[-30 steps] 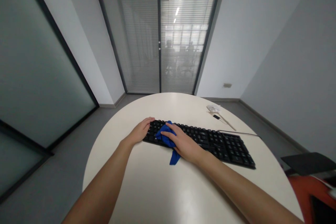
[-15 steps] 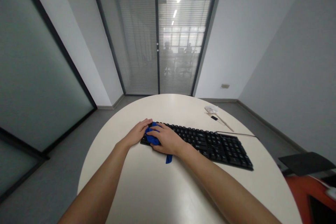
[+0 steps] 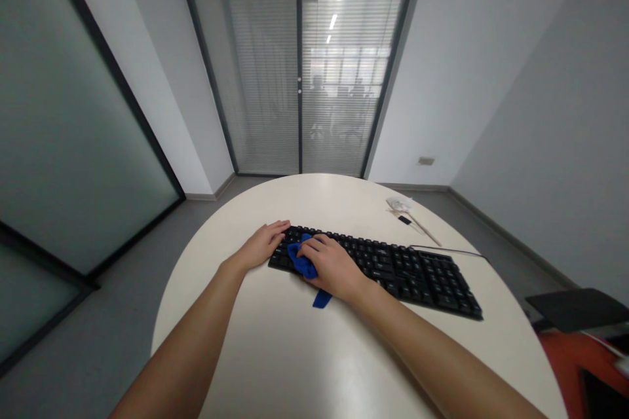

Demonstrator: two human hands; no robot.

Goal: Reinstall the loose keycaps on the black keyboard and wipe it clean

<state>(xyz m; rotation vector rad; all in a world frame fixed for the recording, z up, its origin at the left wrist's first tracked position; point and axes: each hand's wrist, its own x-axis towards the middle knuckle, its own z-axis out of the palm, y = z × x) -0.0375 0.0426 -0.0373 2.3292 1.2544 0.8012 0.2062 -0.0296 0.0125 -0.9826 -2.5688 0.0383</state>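
A black keyboard (image 3: pixel 393 268) lies across the round white table (image 3: pixel 275 353). My left hand (image 3: pixel 263 245) rests flat on the keyboard's left end, fingers together, holding nothing. My right hand (image 3: pixel 331 265) presses a blue cloth (image 3: pixel 301 260) onto the keys near the left end; one tail of the cloth hangs down onto the table by my wrist.
A thin cable (image 3: pixel 445 249) runs from the keyboard's far right. A small white wrapper and a thin stick (image 3: pixel 410 216) lie at the table's far right. A dark chair with an orange part (image 3: pixel 580 314) stands at the right. Glass doors with blinds stand behind the table.
My right hand slid the blue cloth left to the keyboard's left end, then back a little to the right. The left hand stayed on the left end.
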